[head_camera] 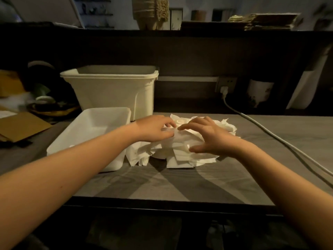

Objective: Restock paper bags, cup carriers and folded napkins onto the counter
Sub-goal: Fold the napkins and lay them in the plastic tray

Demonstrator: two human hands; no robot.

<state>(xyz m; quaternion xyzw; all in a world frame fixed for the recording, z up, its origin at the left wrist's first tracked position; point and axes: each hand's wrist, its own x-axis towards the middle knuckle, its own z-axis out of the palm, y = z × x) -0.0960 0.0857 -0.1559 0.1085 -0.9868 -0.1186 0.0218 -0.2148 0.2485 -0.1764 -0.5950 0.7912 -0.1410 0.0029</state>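
Observation:
A loose heap of white paper napkins [182, 150] lies on the grey table in front of me. My left hand [153, 128] rests on the heap's left top, fingers curled and pinching a napkin edge. My right hand [207, 136] hovers over the heap's right side with fingers spread and bent, fingertips touching the paper near the left hand. A shallow white tray [86, 134] stands just left of the heap, under my left forearm. On the raised counter at the back stand a stack of brown cup carriers [151, 11] and a flat pile of paper bags [270, 21].
A tall cream bin [111, 91] stands behind the tray. A white cable [270, 136] runs from a wall socket [225, 85] across the table's right side. Brown cardboard [19, 127] and a basket of clutter [48, 105] sit at the left. The table's front edge [162, 204] is close.

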